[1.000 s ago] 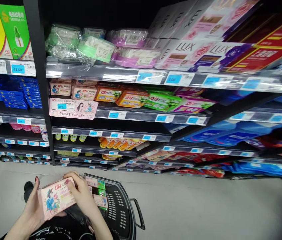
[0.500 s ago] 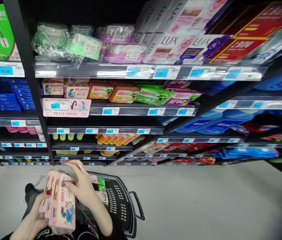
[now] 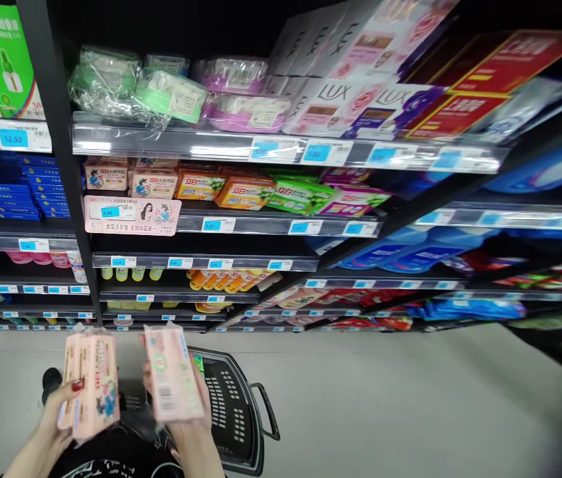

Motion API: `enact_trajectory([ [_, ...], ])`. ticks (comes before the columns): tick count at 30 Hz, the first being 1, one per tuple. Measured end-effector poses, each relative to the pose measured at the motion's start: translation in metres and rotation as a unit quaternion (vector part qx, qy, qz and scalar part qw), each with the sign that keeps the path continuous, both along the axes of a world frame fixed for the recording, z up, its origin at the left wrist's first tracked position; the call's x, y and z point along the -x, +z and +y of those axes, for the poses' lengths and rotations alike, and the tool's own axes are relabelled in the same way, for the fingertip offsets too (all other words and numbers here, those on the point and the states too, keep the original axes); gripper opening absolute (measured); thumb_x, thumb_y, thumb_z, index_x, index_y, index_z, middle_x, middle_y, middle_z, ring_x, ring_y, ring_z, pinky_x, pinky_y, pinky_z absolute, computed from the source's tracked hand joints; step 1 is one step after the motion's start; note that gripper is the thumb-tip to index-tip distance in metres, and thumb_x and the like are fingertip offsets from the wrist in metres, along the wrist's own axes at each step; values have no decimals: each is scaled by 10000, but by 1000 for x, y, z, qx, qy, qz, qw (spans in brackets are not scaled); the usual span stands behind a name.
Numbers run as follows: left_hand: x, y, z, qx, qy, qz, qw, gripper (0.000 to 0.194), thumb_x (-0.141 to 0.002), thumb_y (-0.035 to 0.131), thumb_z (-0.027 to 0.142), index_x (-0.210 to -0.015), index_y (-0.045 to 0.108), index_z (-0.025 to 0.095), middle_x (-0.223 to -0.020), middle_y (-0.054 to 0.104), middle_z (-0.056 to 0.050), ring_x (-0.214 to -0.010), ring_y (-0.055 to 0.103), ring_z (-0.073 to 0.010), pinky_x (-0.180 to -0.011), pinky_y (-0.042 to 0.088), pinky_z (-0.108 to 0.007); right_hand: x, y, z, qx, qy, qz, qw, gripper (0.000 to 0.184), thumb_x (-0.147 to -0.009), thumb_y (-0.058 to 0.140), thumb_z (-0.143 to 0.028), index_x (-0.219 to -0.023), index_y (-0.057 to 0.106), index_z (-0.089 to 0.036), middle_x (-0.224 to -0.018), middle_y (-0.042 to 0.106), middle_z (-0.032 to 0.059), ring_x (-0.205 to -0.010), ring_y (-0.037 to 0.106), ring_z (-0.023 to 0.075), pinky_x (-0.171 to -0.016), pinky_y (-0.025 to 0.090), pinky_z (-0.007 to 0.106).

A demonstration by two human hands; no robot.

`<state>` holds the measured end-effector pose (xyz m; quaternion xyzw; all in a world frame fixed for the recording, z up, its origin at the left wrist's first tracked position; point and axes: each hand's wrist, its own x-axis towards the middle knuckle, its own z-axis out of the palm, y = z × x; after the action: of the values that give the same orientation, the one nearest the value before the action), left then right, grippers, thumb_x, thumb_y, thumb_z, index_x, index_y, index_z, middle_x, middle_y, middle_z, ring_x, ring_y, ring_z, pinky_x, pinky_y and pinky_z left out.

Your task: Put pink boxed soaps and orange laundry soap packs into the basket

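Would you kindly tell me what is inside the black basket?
Inside the basket, part of a green item shows near the far end. The pink pack and right hand cover much of the left side, so anything there is hidden.

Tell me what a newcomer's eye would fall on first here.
First, the pink packs held in the left hand, low in the view, and the barcoded pink pack in the right hand. Next, the LUX boxes stacked on the highest shelf in view. Below, the black basket beside the right hand.
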<state>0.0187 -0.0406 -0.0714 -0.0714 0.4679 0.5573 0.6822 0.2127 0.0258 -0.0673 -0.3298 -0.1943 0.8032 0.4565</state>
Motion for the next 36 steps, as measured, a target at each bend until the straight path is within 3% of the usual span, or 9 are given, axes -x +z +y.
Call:
enact_trajectory([
  [6,32,5,-17,63,16,-96,993,1249,-280,848,234,-1414,326,261,-981,730,-57,-1264,407,-395,-994,435,-532,-11,11,-4,70,18,126,989,535,-784,433,-645,-925,683,-194,-913,623,95,-474,294,72,-332,145,124],
  [9,33,14,-18,66,25,-111,991,1320,-243,858,170,-1428,288,287,-904,742,-43,-1227,444,-413,-974,444,-570,-9,18,-3,71,-6,157,985,558,-724,469,-690,-873,681,-196,-929,624,88,-505,374,85,-349,275,152],
  [12,28,21,-16,46,22,-159,986,1262,-279,856,168,-1413,321,307,-959,732,-51,-1102,557,-421,-907,496,-566,-8,26,2,73,-36,195,977,509,-773,474,-630,-937,682,-196,-1007,632,82,-692,544,123,-597,493,215],
  [17,27,21,-14,34,13,-198,980,1264,-346,852,177,-1441,232,295,-941,738,-83,-859,668,-405,-728,576,-527,-11,32,11,27,-71,156,985,460,-857,430,-536,-1107,645,-215,-1160,611,51,-987,576,126,-975,408,227],
  [22,29,24,-15,28,6,-176,984,1282,-339,870,232,-1433,214,362,-935,743,-59,-853,669,-406,-699,580,-520,-24,31,15,7,-64,114,991,558,-818,424,-630,-1108,631,-200,-1150,612,94,-854,598,174,-820,505,325],
  [25,32,23,-16,28,-2,-169,985,1281,-336,872,222,-1428,220,373,-919,745,-53,-806,674,-413,-654,575,-552,-56,26,19,-42,-115,68,990,650,-696,549,-698,-1133,615,-220,-1130,620,114,-780,610,211,-705,528,385],
  [30,43,1,-20,54,-30,-126,990,1249,-289,871,194,-1386,305,384,-946,741,-53,-889,642,-460,-769,520,-634,-145,-19,28,-75,-261,-82,959,645,-722,617,-593,-1248,515,-233,-1144,612,108,-997,608,257,-845,482,435],
  [32,46,-7,-26,81,-25,-104,991,1249,-289,875,299,-1391,290,366,-997,730,-68,-982,607,-472,-824,504,-624,-177,-54,31,-58,-260,-212,940,661,-718,578,-617,-1233,492,-212,-1127,615,118,-1006,605,269,-827,480,433],
  [36,46,-11,-34,116,-44,64,990,1090,-551,697,617,-1449,186,272,-1048,711,-107,-1073,577,-432,-763,545,-569,-216,-133,36,11,-204,-496,844,584,-567,695,-551,-967,528,-160,-948,643,112,-902,616,281,-768,480,381],
])
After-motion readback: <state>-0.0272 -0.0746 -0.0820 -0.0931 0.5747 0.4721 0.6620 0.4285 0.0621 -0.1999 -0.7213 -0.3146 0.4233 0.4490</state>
